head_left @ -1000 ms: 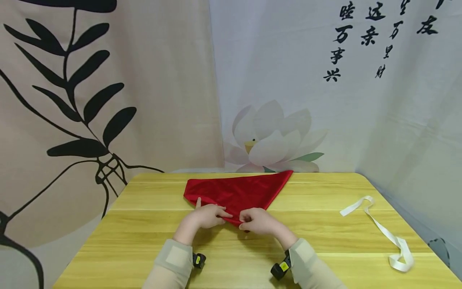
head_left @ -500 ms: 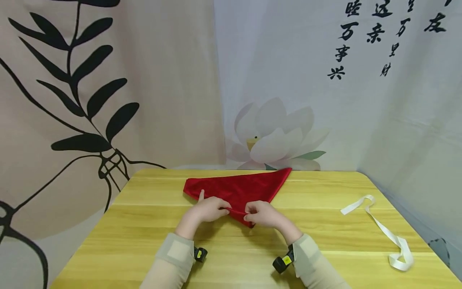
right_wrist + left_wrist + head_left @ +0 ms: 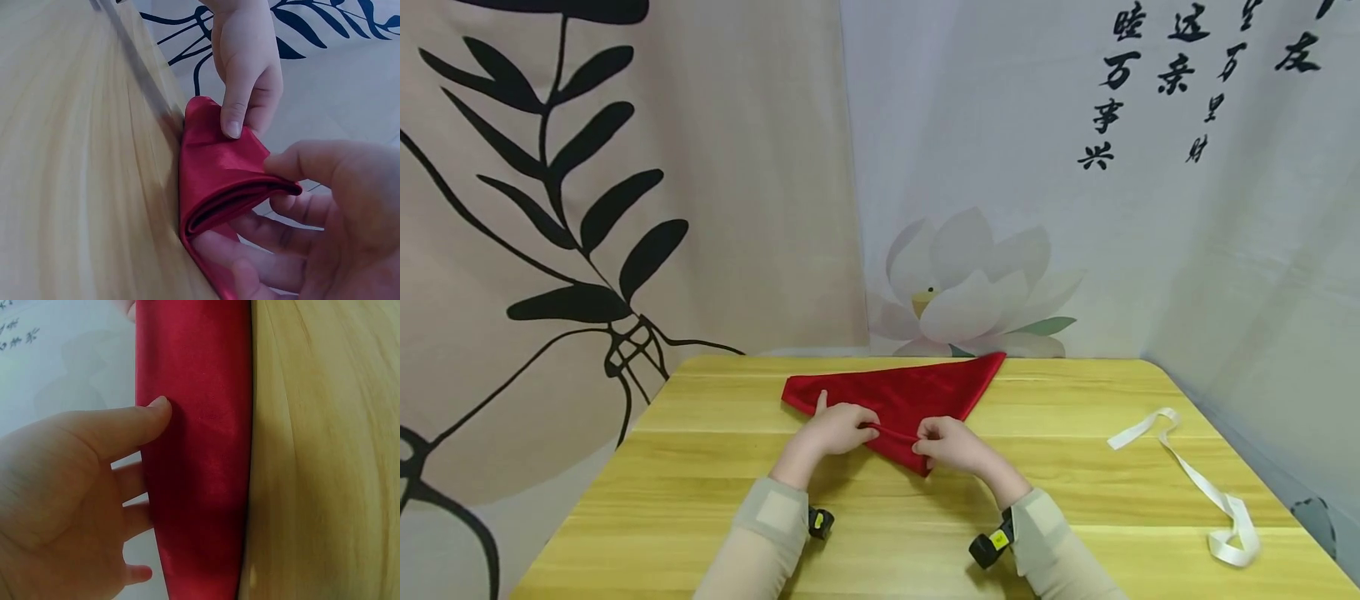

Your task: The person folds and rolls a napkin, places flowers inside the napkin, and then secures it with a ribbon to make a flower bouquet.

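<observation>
A shiny red satin cloth [image 3: 917, 392], folded over in layers, lies on the table with one corner toward the back edge. My left hand [image 3: 838, 429] pinches its near edge between thumb and fingers. In the left wrist view the thumb lies on the cloth's [image 3: 200, 456] near face, the fingers behind it. Near the front corner my right hand [image 3: 951, 446] pinches the same raised edge. In the right wrist view the folded layers [image 3: 231, 203] show at the open end, between the thumb and fingers of the right hand [image 3: 350, 206].
A white ribbon [image 3: 1243, 529] lies in loose curls on the right side of the wooden table [image 3: 647, 500]. Behind the table's back edge hangs a printed curtain [image 3: 760, 167]. A small black camera sits at each wrist.
Both hands have raised the near edge of the red cloth, and a ridge stands between them. The hands have shifted slightly right and away; the cloth's near corner has moved right.
</observation>
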Demonstrator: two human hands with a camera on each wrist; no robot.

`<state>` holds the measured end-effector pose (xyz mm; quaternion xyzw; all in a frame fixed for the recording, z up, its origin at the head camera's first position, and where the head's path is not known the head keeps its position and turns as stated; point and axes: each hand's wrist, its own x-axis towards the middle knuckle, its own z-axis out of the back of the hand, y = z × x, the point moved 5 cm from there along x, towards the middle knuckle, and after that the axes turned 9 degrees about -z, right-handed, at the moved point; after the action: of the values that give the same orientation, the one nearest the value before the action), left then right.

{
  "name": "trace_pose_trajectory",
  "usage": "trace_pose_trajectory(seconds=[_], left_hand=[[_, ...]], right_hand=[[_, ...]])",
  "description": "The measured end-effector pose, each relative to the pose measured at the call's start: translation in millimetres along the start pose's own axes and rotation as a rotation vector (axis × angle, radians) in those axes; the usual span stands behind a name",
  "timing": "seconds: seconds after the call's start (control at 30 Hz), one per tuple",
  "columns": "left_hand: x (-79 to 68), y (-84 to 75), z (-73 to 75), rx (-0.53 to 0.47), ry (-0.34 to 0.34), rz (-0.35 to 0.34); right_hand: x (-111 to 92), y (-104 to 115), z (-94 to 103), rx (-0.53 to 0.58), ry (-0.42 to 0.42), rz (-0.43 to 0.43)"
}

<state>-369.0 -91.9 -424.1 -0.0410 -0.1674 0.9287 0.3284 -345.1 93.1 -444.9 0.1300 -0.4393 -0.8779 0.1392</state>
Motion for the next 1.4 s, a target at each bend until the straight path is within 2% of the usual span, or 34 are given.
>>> trace_pose_trajectory(seconds=[0.37,0.6,0.9,1.4], left_hand=[[-0.5,-0.7,0.3,0.032,0.004,-0.002],[1.2,-0.8,-1.2,0.038,0.012,0.007],[5.3,0.0,-3.1,0.041,0.012,0.021],[20.2,4.4,-1.6,0.050,0.011,0.030]], right_hand=[[1.0,-2.5,-3.5,0.049,0.017,0.006],[2.2,-2.5,-2.8,-0.016,-0.035,0.024],[3.1,-4.9,-2.7,-0.003,-0.067,0.011],[5.2,-15.8,4.7,0.012,-0.080,-0.029]])
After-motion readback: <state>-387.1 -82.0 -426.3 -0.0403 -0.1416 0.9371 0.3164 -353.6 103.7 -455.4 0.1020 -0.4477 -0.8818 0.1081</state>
